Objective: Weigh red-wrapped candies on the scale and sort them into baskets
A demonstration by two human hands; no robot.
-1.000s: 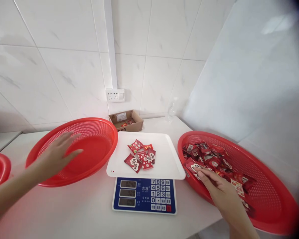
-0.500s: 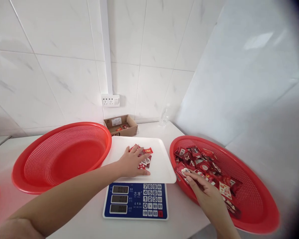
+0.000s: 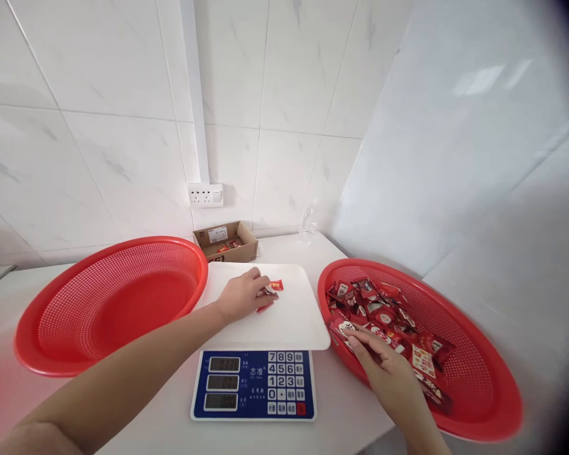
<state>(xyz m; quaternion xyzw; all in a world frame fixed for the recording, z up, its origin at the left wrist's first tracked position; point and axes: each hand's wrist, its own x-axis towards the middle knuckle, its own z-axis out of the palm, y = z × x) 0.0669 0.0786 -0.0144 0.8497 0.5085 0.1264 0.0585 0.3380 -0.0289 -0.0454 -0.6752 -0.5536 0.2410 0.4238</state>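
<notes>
On the white pan (image 3: 294, 332) of a digital scale (image 3: 253, 385), my left hand (image 3: 241, 294) curls its fingers around a few small red snack packets (image 3: 275, 285); my fingers partly cover them. At the left rim of the right-hand red basket (image 3: 493, 404), my right hand (image 3: 384, 360) pinches a red snack packet (image 3: 340, 327) with a white label between thumb and fingers. More red packets (image 3: 384, 314) are heaped in that basket, beyond and beside my right hand. The scale's blue panel with displays and keys faces me.
A second red basket (image 3: 42, 347) with perforated sides stands left of the scale. Behind the pan is an open cardboard box (image 3: 239, 253) with a few packets inside. A clear plastic bottle (image 3: 307, 224) stands by the wall, and a wall socket (image 3: 205, 195) is above the box.
My left hand has gone from lying spread over the packets to gathering them in curled fingers. My right hand keeps its pinch at the basket rim. The view has shifted slightly.
</notes>
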